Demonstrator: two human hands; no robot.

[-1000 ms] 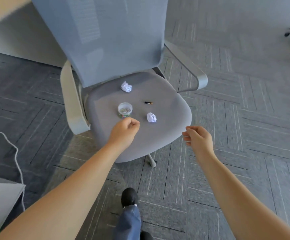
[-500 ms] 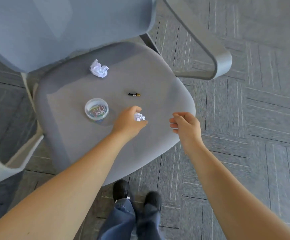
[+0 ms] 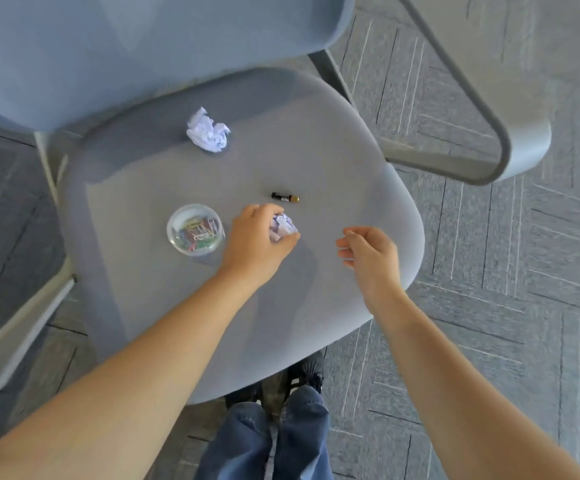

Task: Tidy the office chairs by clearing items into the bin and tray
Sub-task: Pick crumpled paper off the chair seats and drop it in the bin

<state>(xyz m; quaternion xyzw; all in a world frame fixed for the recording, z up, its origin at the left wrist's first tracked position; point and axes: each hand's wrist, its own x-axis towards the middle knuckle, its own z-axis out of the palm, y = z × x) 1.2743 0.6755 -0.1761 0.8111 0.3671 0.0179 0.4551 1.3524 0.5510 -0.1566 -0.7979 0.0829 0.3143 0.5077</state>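
I see the left hand (image 3: 257, 242) on the grey chair seat (image 3: 150, 306), its grip curled around a crumpled paper ball (image 3: 283, 227) near the seat's middle. The right hand (image 3: 371, 252) hovers just beside it over the seat's right edge, fingers loosely bent, its grip holding nothing. A second paper ball (image 3: 208, 130) lies near the backrest. A small battery (image 3: 285, 197) lies just beyond the held ball. A clear tub of paper clips (image 3: 195, 229) sits left of the left hand.
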